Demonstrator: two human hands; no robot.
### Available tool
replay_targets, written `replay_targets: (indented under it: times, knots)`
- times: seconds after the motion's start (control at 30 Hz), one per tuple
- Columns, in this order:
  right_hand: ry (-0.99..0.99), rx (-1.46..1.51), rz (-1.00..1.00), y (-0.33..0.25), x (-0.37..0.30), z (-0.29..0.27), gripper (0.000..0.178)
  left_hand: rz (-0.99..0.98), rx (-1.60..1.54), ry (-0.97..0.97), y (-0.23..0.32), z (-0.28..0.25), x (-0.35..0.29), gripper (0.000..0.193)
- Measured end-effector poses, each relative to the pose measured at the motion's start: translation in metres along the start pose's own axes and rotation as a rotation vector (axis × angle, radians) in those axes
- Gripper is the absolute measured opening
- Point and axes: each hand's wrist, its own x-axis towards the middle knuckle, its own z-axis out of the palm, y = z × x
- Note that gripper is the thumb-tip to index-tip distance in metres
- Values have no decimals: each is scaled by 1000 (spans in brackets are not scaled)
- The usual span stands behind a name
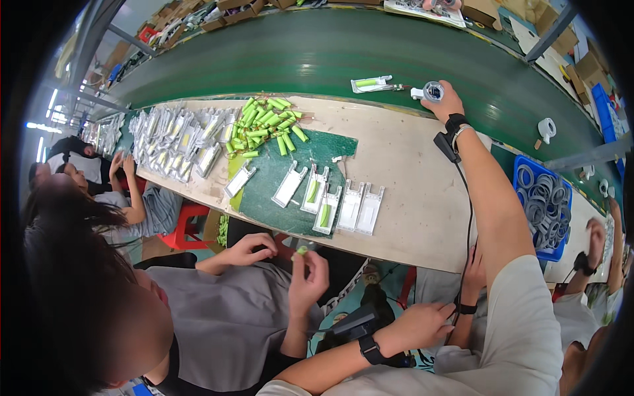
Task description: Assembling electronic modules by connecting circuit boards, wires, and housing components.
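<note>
My right hand [447,104] reaches far across onto the green conveyor belt, its fingers closed around a small white round part with a clear cover [432,92]. Just left of that part lies a white plastic case [372,84] with a green cylindrical cell inside and thin wires at its end. My left hand [422,325] hangs low in front of my body, fingers loosely stretched beside a black cable; I see nothing in it. On the worktable, several white cases [369,210] lie in a row, two with green cells [325,216] in them.
A pile of green cells [267,123] and a heap of bagged white cases [175,142] cover the table's left part. A blue basket of grey rings [543,206] stands right. At left a co-worker's hand [308,280] pinches a green piece. The belt [277,56] runs behind.
</note>
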Motion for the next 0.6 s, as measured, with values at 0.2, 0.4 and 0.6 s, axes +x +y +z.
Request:
replay_targets:
  times: [0.2, 0.4, 0.6]
  knots:
    - [-42, -7, 18, 7, 8, -5, 76, -47, -22, 136, -3, 15, -10, 39]
    - [98, 44, -65, -5, -26, -9, 71, -140, -336, 3, 2, 51, -17, 35]
    - [278, 5, -115, 6, -80, -33, 43, -116, -377, -10, 14, 90, -18, 30]
